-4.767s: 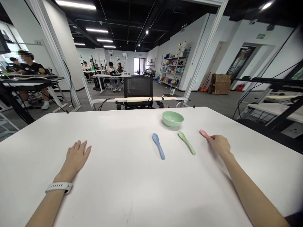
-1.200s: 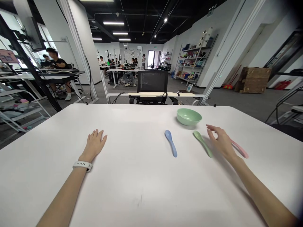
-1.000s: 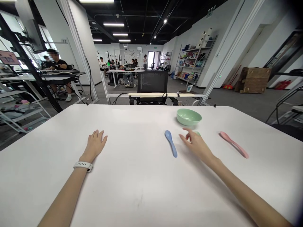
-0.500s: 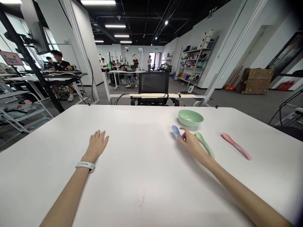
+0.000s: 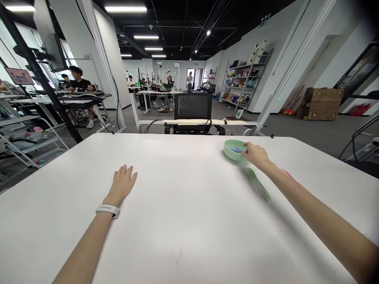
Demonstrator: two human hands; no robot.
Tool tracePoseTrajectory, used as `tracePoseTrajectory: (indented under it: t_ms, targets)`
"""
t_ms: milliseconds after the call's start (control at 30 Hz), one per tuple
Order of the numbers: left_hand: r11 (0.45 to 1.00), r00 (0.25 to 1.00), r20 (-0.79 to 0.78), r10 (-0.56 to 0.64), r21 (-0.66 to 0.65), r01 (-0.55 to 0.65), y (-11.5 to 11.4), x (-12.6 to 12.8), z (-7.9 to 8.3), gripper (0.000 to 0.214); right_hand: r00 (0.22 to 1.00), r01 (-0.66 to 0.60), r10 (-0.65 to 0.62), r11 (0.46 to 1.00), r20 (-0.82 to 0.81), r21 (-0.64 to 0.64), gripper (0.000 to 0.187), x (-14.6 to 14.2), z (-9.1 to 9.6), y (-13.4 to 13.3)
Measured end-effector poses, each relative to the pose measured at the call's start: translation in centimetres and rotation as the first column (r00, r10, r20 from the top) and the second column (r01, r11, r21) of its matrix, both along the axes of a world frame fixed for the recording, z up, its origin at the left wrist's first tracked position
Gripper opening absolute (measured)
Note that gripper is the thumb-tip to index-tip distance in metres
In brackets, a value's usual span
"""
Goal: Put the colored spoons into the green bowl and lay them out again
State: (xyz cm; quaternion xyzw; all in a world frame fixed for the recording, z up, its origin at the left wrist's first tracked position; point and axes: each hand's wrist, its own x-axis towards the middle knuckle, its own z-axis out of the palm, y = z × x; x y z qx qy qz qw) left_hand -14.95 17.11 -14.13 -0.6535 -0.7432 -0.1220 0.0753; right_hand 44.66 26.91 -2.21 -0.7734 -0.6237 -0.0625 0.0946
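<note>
Bright, even light falls from the long ceiling lights against a black ceiling, and the white desk looks pale and nearly glare-washed. The right arm casts only a soft, faint shadow on it. The right hand looks slightly soft, perhaps from motion blur. The wide lens bows the white frame near the left edge, and the far room shrinks into small, hazy detail.

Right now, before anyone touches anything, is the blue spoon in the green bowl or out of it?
In: the blue spoon shows inside the rim of the green bowl, with one end hidden by the right hand.
</note>
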Motion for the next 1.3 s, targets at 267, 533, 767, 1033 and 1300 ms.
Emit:
tracePoseTrajectory:
  t_ms: [267, 533, 767, 1033, 1300]
  targets:
    - [0.999, 1.0, -0.007, 0.018, -0.028, -0.018, -0.3, 0.6, 0.7, 0.071, 0.999, 0.016, -0.013, 0.999, -0.049, 0.048, 0.047, -0.4, 0.3, -0.1]
    - [1.0, 1.0, -0.009, 0.0, -0.017, 0.0, -0.3, 0.4, 0.7, 0.069, 0.973, -0.059, 0.138, 0.924, -0.185, 0.379, 0.053, 6.1, -3.1, -5.7]
    - [1.0, 1.0, 0.007, -0.001, 0.024, 0.001, -0.2, 0.3, 0.1, 0.072, 0.916, -0.184, 0.243, 0.961, -0.318, 0.207, 0.047, 8.9, -9.3, -10.3]
    - [0.999, 1.0, 0.011, 0.003, 0.033, -0.004, -0.3, 0.5, 0.3, 0.073, 0.88, -0.161, 0.216, 0.974, -0.422, 0.162, 0.046, 8.3, -10.5, -11.2]
    - [1.0, 1.0, 0.012, 0.02, -0.024, -0.02, -0.4, 0.6, 0.9, 0.071, 0.91, -0.119, 0.176, 0.978, -0.375, 0.17, 0.046, 7.6, -8.4, -11.1]
